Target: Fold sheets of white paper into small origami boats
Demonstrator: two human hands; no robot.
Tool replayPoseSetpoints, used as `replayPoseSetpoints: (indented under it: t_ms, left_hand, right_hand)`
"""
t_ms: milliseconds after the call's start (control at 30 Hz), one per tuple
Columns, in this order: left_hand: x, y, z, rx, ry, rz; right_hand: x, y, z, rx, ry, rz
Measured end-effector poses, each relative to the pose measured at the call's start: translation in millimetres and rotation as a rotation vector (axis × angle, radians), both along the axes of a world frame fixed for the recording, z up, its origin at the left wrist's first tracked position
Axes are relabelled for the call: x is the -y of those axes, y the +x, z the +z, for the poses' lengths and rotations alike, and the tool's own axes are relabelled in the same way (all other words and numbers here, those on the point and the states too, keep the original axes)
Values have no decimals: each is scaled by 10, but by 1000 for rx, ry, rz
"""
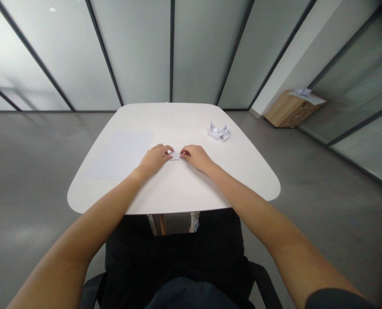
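A small folded piece of white paper [175,156] lies at the middle of the white table, between my two hands. My left hand [157,158] pinches its left end with thumb and fingers. At the opposite end, my right hand [195,157] grips the paper the same way. My fingertips cover both ends, so only the short middle part shows. Flat on the table to the left is a sheet of white paper [120,154], close to my left hand. Beyond my right hand sits a folded white paper shape with pointed tips [219,132].
The white table [178,193] has rounded corners, and its front edge is just above my lap. A wooden cabinet [292,109] with papers on top stands at the far right. Frosted glass panels [139,51] rise behind the table.
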State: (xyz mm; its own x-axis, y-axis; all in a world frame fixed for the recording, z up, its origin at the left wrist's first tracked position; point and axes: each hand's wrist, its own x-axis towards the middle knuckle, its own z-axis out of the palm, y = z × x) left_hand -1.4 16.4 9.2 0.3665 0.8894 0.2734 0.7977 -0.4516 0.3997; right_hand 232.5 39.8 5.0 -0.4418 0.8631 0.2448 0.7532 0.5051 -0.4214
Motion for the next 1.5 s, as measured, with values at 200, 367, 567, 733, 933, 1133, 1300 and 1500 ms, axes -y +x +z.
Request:
replayPoseSetpoints:
  t_ms: [200, 367, 567, 733, 933, 1133, 1300, 1500]
  left_hand:
    - [39, -25, 28, -153, 83, -260]
    - [79, -66, -3, -149, 93, -285]
    - [119, -88, -51, -158, 107, -272]
    - [111, -152, -95, -192, 33, -260]
    - [141, -193, -83, -233, -58, -289]
    - [172, -174, -94, -253, -44, -295]
    - [209, -190, -78, -306, 20, -291]
    - [242, -194, -65, -337, 62, -271]
  right_hand:
    - [79, 19, 29, 35, 59, 64]
    - [133, 54, 25, 133, 95, 111]
    - [203, 76, 82, 181, 48, 183]
    - [190, 137, 86, 198, 5, 163]
    - [225, 150, 24, 283, 116, 139]
    - [217, 146, 42, 371, 141, 153]
    - [185, 111, 38, 446, 114, 138]
    - [183, 122, 16, 434, 88, 161]
